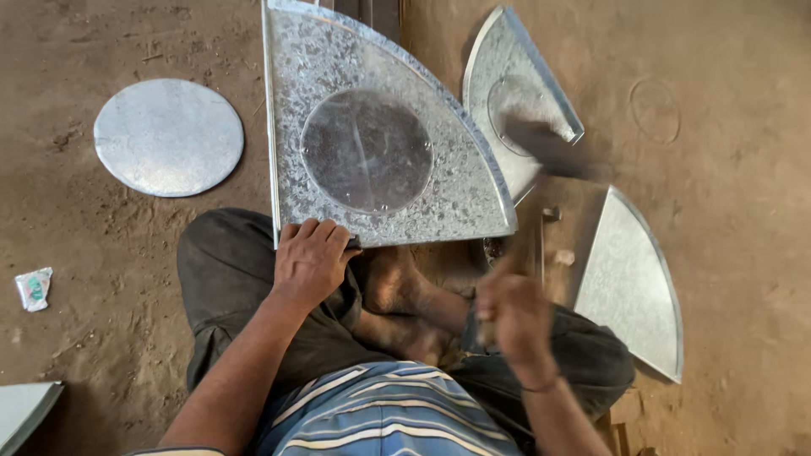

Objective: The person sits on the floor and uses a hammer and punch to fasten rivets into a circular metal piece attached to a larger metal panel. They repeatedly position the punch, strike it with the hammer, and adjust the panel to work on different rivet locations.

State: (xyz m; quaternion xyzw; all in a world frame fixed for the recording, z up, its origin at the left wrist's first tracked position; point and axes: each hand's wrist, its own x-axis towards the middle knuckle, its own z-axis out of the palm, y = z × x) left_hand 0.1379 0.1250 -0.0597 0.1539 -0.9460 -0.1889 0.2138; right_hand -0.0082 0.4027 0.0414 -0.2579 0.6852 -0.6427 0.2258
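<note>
I sit cross-legged on a dirt floor. My left hand (310, 260) grips the near edge of a quarter-circle galvanised metal sheet (460, 181) that has a round mark scribed in its middle. My right hand (513, 311) is blurred by motion and closed around the handle of a hammer (541, 148), whose smeared dark head is over the sheet's right edge. My bare foot shows just under the sheet.
A cut metal disc (168, 137) lies on the ground at the left. Two more quarter-circle sheets (517, 97) (632, 283) lie at the right. A small crumpled wrapper (33, 288) sits far left, and a sheet corner (24, 411) shows at bottom left.
</note>
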